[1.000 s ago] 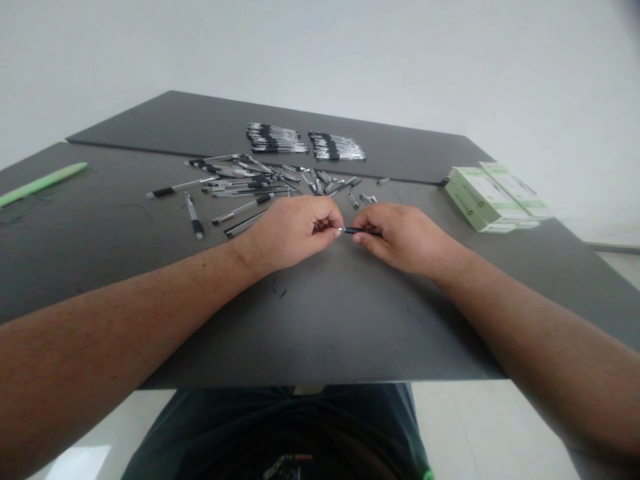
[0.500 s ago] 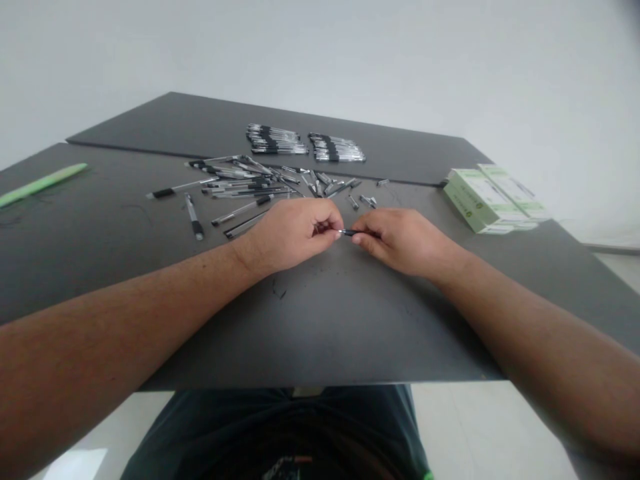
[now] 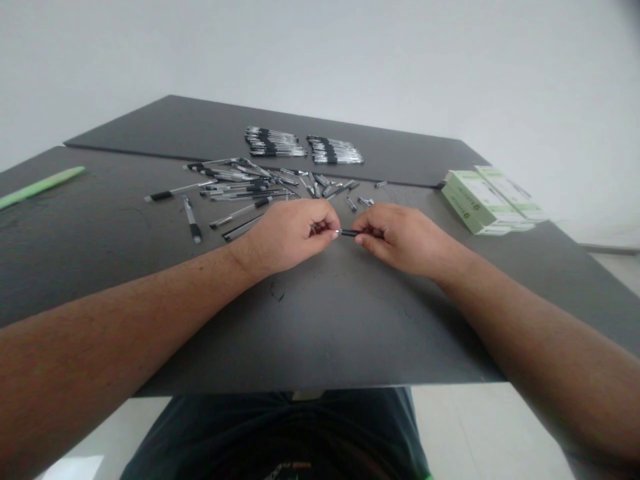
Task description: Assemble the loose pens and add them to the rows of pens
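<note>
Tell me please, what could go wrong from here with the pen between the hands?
The pen is pinched between the left hand and the right hand, so it might slip.
Short loose pieces lie just beyond the right hand; a knuckle could scatter them.
Loose pens lie near the left wrist and might roll if bumped.

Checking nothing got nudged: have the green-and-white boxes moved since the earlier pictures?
No. Judged against the grey table, the green-and-white boxes keep the same place.

Loose pens are cluttering centre-left, pale green boxes are blocking mid-right, while tabletop is lying open at lower centre.
</note>
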`<move>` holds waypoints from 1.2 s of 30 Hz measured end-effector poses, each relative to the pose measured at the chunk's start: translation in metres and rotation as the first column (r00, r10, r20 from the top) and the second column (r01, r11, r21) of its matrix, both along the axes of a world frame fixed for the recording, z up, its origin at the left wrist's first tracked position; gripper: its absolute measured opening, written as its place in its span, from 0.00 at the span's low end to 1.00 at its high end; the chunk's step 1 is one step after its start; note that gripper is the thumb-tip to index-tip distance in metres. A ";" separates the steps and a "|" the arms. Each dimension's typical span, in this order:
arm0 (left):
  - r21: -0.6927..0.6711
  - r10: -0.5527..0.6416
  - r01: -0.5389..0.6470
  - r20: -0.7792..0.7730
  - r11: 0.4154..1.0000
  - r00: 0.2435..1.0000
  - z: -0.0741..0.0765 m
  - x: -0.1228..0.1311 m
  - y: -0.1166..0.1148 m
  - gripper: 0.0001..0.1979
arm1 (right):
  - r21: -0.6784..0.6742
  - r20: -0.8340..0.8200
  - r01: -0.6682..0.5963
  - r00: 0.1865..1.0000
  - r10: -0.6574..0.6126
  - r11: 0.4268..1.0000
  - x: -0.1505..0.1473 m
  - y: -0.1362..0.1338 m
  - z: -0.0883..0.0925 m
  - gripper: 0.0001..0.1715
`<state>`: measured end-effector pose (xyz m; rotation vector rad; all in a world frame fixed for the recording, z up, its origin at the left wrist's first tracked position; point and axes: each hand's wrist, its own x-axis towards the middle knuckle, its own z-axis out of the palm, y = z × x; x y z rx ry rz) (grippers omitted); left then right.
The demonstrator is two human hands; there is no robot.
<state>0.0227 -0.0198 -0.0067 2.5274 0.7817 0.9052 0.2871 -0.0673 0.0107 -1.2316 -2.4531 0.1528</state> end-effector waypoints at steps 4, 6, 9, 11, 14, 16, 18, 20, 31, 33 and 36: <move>-0.001 0.003 -0.003 0.000 1.000 1.000 0.001 0.000 0.000 0.05 | 0.005 0.012 -0.039 0.999 0.039 0.999 0.000 0.001 -0.004 0.15; -0.003 0.002 -0.002 0.001 1.000 1.000 0.001 0.000 0.000 0.05 | -0.015 -0.021 -0.019 1.000 0.018 1.000 -0.001 0.001 -0.004 0.13; -0.003 0.004 -0.004 0.008 1.000 1.000 0.000 -0.001 0.000 0.06 | -0.027 -0.068 0.042 0.997 -0.043 0.999 -0.003 -0.001 0.000 0.08; -0.002 0.009 -0.009 0.008 1.000 1.000 -0.001 -0.001 0.001 0.06 | -0.012 -0.072 0.057 0.996 -0.058 0.998 -0.002 -0.001 0.001 0.07; 0.003 0.016 -0.016 0.008 1.000 1.000 -0.001 -0.002 0.001 0.05 | 0.006 -0.038 0.039 0.999 -0.039 0.999 -0.002 0.000 0.001 0.04; 0.003 0.021 -0.021 0.009 1.000 1.000 -0.001 -0.002 0.001 0.05 | -0.002 -0.009 0.026 1.000 -0.026 1.000 -0.002 0.001 0.000 0.09; -0.001 0.020 -0.020 0.003 1.000 1.000 0.000 -0.002 0.001 0.05 | -0.017 -0.003 0.027 1.000 -0.027 0.999 -0.002 0.001 0.000 0.10; -0.003 0.020 -0.020 -0.005 1.000 1.000 0.000 -0.002 0.001 0.06 | -0.034 -0.021 0.046 0.999 -0.047 0.998 -0.002 0.000 0.001 0.08; -0.066 0.008 -0.005 0.051 0.998 0.999 -0.003 -0.002 -0.001 0.09 | -0.016 0.000 0.045 0.999 -0.045 0.999 -0.001 0.001 0.002 0.11; -0.092 0.010 -0.003 0.070 0.996 0.997 -0.003 -0.002 -0.001 0.11 | -0.004 -0.014 0.042 0.999 -0.042 0.999 -0.001 0.001 0.002 0.10; -0.076 0.035 -0.033 0.030 0.997 0.999 -0.002 -0.002 -0.001 0.09 | 0.002 -0.035 0.035 0.999 -0.035 0.999 -0.001 0.000 0.003 0.08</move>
